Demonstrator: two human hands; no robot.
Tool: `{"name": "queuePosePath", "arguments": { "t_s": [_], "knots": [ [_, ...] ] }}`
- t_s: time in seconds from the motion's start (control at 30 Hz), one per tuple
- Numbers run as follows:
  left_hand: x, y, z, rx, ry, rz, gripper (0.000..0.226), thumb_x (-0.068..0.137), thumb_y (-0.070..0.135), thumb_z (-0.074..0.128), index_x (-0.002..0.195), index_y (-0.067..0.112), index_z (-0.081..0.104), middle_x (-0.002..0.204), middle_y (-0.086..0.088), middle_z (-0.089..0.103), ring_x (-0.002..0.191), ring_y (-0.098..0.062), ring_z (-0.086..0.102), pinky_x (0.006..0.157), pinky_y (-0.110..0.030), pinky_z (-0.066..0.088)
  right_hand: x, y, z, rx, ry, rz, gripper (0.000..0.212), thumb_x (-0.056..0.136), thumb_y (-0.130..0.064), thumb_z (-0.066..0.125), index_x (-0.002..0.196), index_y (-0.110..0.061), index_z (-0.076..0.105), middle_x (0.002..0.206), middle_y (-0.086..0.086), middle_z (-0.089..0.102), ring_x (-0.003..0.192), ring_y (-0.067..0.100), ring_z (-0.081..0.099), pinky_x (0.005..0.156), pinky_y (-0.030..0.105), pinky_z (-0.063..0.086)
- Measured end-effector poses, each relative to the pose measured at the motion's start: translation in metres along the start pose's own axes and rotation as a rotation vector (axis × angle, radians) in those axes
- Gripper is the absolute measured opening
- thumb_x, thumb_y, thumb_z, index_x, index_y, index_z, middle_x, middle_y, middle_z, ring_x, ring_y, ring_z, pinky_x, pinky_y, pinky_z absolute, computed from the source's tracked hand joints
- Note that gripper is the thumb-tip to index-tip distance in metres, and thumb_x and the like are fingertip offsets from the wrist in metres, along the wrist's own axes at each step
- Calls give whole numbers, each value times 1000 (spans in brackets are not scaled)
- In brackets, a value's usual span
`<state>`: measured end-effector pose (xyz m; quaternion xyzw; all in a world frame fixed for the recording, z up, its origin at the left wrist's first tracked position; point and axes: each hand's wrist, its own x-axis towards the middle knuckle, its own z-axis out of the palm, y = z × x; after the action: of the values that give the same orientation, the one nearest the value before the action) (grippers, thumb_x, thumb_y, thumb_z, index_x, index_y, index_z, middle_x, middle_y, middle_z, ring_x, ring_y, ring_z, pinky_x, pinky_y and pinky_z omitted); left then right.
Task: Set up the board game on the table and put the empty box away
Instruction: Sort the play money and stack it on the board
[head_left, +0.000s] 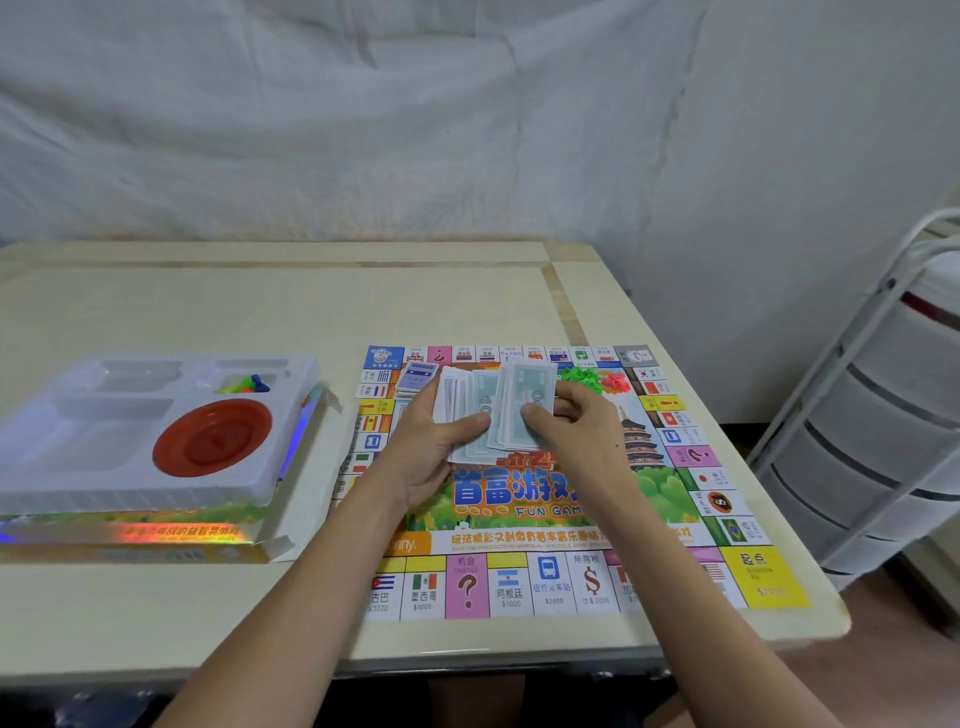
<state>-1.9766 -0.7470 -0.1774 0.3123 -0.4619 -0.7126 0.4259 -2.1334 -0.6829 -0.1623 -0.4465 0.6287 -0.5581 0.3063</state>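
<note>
Head view: both hands hold a fanned stack of paper money (493, 410) above the game board (550, 519) on the tabletop (208, 301). Left hand (426, 447) cups the stack from beneath, thumb pressed on top; right hand (576, 421) pinches the upper notes, fingers (540, 415) curled over their edge. Thin, floppy and slippery, the notes probably need pinching across the short edges, squared together. Left of the fingers sits the box (156, 535) under its plastic tray (104, 441).
</note>
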Motion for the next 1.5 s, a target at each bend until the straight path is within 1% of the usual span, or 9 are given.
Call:
{"name": "queuePosePath", "arguments": {
  "t_s": [0.13,0.27,0.37,0.5,0.67,0.87,1.0,1.1,1.5],
  "knots": [
    [1,-2,5,44,36,30,47,81,-6,70,122,13,57,113,-12,72,103,-30,70,72,-37,60,-4,0,5,-19,-51,4,21,88,-15,68,108,-21,70,93,-4,74,83,11,72,76,39,61],
    [0,-2,-2,-17,-63,-22,49,88,-16,53,127,14,54,116,-15,70,105,-31,68,76,-38,60,-2,3,5,-5,-5,22,17,86,-15,69,100,-25,71,88,-2,74,83,21,72,76,49,59],
    [0,-4,-5,9,-51,-1,51,86,-15,59,129,13,53,118,-16,69,108,-33,67,82,-42,60,-1,1,3,36,1,42,17,88,-12,67,103,-18,71,89,-2,75,82,15,73,77,45,60],
    [2,-6,-2,-6,46,13,55,80,-11,68,129,9,54,119,-16,69,108,-34,67,82,-44,60,-4,-3,3,74,-21,17,16,89,-11,65,96,-26,67,91,-2,74,82,13,72,76,40,61],
    [2,-7,-1,-38,58,8,49,83,-11,65,127,8,54,119,-18,69,107,-35,68,79,-44,61,-2,-3,0,84,16,10,16,92,-13,63,93,-29,66,88,-3,75,81,15,74,73,44,62],
    [1,-4,0,-44,39,-34,47,86,-6,66,127,13,55,117,-14,70,105,-31,69,79,-43,60,-4,-4,-5,58,-129,30,25,95,-9,58,101,-33,62,94,-5,75,82,10,74,73,34,62],
    [1,-7,2,-22,81,-3,49,83,-11,66,126,11,57,115,-14,71,104,-31,69,80,-43,60,-3,-1,-1,-15,-86,2,24,92,-12,60,111,-24,68,94,-5,74,82,10,72,78,40,61],
    [3,-8,-1,-56,95,-2,48,86,-11,62,128,10,55,119,-17,69,108,-34,67,83,-47,58,-2,0,-1,45,-35,49,22,93,-10,60,97,-31,67,90,0,74,85,19,73,77,46,61],
    [1,-5,2,-22,165,19,48,81,-11,68,121,14,58,112,-12,72,101,-36,70,59,-37,59,-5,-7,-1,82,-58,67,23,93,-10,59,90,-32,68,81,-4,73,84,22,72,77,48,60]
  ]
}}
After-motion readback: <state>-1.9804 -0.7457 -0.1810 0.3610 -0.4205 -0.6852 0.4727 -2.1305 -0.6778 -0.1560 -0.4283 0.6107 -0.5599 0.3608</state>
